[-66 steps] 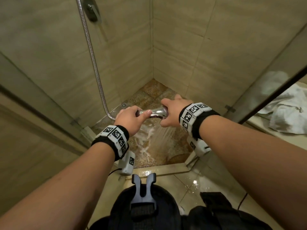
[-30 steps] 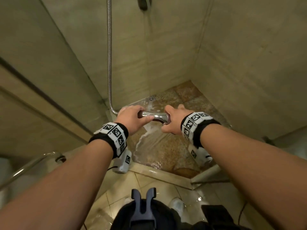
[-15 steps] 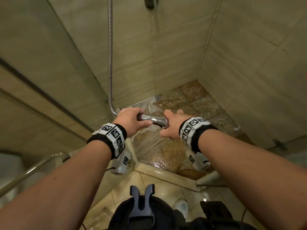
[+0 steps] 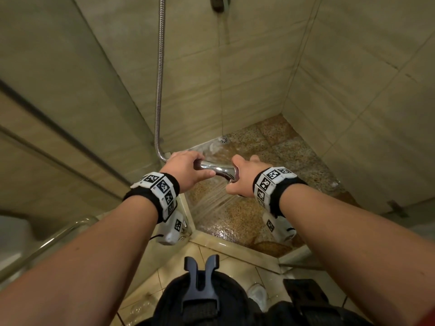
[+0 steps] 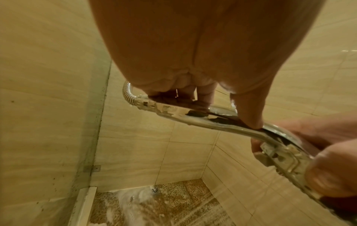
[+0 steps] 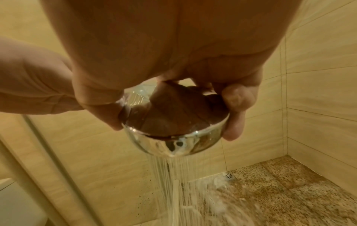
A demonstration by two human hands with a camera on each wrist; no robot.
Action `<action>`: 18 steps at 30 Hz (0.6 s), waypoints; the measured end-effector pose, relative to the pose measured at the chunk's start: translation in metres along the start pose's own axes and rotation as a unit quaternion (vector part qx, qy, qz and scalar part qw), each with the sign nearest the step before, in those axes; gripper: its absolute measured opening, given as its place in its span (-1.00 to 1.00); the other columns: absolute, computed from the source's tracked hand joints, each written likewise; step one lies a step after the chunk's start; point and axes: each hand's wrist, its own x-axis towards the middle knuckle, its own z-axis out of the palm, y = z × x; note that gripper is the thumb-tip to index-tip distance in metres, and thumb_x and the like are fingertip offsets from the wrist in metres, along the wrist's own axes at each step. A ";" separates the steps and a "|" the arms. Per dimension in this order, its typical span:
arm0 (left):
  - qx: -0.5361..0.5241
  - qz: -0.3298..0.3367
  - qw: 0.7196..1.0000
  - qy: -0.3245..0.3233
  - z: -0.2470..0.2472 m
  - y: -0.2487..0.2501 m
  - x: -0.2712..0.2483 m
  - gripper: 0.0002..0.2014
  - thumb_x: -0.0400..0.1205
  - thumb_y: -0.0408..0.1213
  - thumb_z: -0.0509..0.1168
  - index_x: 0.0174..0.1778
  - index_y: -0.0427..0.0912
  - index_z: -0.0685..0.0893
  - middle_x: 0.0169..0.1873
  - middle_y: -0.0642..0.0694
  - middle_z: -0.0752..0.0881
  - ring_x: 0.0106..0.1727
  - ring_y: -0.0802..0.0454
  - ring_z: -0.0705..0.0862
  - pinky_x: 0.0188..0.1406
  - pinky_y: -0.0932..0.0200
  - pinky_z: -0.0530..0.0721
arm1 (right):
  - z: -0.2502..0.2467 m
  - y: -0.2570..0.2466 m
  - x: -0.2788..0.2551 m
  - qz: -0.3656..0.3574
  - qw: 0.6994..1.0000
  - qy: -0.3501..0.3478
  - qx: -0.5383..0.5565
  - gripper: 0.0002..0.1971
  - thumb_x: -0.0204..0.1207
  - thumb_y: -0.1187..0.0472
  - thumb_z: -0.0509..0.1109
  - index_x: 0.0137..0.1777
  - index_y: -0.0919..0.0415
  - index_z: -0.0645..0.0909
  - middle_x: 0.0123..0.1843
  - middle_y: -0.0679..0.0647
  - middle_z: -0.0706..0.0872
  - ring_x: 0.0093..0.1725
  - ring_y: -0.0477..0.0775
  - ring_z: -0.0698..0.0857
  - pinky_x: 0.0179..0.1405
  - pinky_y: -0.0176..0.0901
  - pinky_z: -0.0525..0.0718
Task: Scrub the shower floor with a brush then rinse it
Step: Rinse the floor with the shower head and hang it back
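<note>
I hold a chrome hand shower (image 4: 216, 169) (image 5: 212, 117) (image 6: 173, 137) over the speckled brown shower floor (image 4: 270, 161) (image 5: 173, 203) (image 6: 280, 191). My left hand (image 4: 186, 170) (image 5: 193, 61) grips its handle near the hose end. My right hand (image 4: 244, 176) (image 6: 164, 53) (image 5: 328, 160) wraps the round spray head. Water streams down from the head onto the floor's near left part, and white foam runs toward the drain (image 4: 223, 139) (image 5: 154, 190) (image 6: 228, 175). No brush is in view.
A metal hose (image 4: 160, 78) hangs down the left tiled wall to the handle. Glass panels (image 4: 70, 137) stand left and right of the entry. A raised curb (image 4: 235, 248) edges the wet floor. A metal bar (image 4: 47, 245) sits lower left.
My view has swung left and then back toward the corner. Both hands keep their hold on the hand shower, and the spray has shifted onto the floor's near left part.
</note>
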 end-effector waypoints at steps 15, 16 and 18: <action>-0.027 -0.008 1.000 -0.004 0.003 -0.001 0.015 -0.61 0.46 -0.04 0.63 0.16 0.15 0.68 0.00 0.13 0.67 0.16 0.01 0.63 0.34 -0.11 0.63 | -0.008 0.004 0.011 0.016 0.999 -0.011 -0.026 -0.45 0.23 -0.30 0.42 0.10 -0.15 0.26 0.19 0.11 0.37 -0.09 0.27 0.67 -0.02 0.17 0.77; -0.023 -0.008 1.000 -0.002 0.003 0.000 0.015 -0.60 0.47 -0.05 0.62 0.19 0.12 0.68 0.01 0.12 0.66 0.18 0.00 0.61 0.35 -0.10 0.62 | -0.008 0.004 0.011 0.016 0.999 -0.013 -0.026 -0.45 0.23 -0.30 0.42 0.10 -0.14 0.26 0.18 0.11 0.37 -0.10 0.27 0.67 -0.03 0.17 0.78; -0.018 -0.006 1.000 0.000 0.003 0.001 0.014 -0.64 0.50 -0.06 0.60 0.17 0.13 0.68 -0.01 0.14 0.64 0.19 0.01 0.58 0.36 -0.10 0.59 | -0.008 0.005 0.011 0.016 0.999 -0.017 -0.026 -0.45 0.24 -0.29 0.42 0.10 -0.14 0.26 0.16 0.11 0.37 -0.12 0.27 0.67 -0.05 0.17 0.78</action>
